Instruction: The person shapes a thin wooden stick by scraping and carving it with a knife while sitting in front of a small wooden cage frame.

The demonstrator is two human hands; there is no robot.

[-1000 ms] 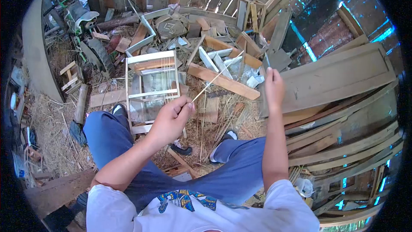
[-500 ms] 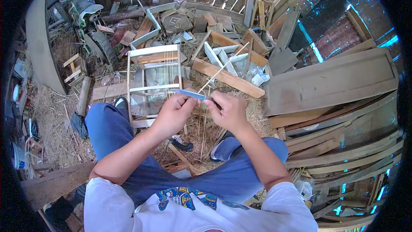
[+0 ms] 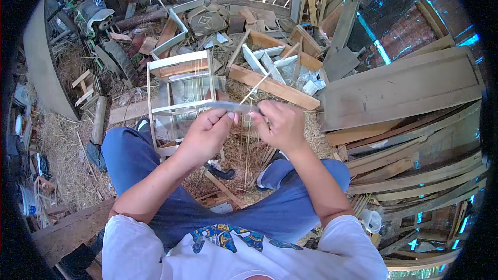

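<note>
My right hand (image 3: 282, 123) is closed around the handle end of a knife (image 3: 232, 107). Its blade, smeared by motion, points left across the top of my left hand (image 3: 210, 130). That hand is closed, thumb and fingers pinched on a thin wooden stick (image 3: 254, 89), which slants up and to the right behind the blade. The lower end of the stick is hidden by the knife and fingers. Just beyond my hands stands a small wooden frame (image 3: 181, 108) with several thin strips stretched along its right side.
Straw (image 3: 78, 140) covers the ground around my crossed legs. A brown board (image 3: 275, 88) and white wooden pieces (image 3: 262, 62) lie ahead. Large planks and a panel (image 3: 399, 88) are stacked on the right. A curved sheet (image 3: 44, 62) leans at the left.
The knife has shifted slightly up and is nearly level now, its blade blurred. The stick shows shorter and its far end has come lower and left. My head view has shifted a little.
</note>
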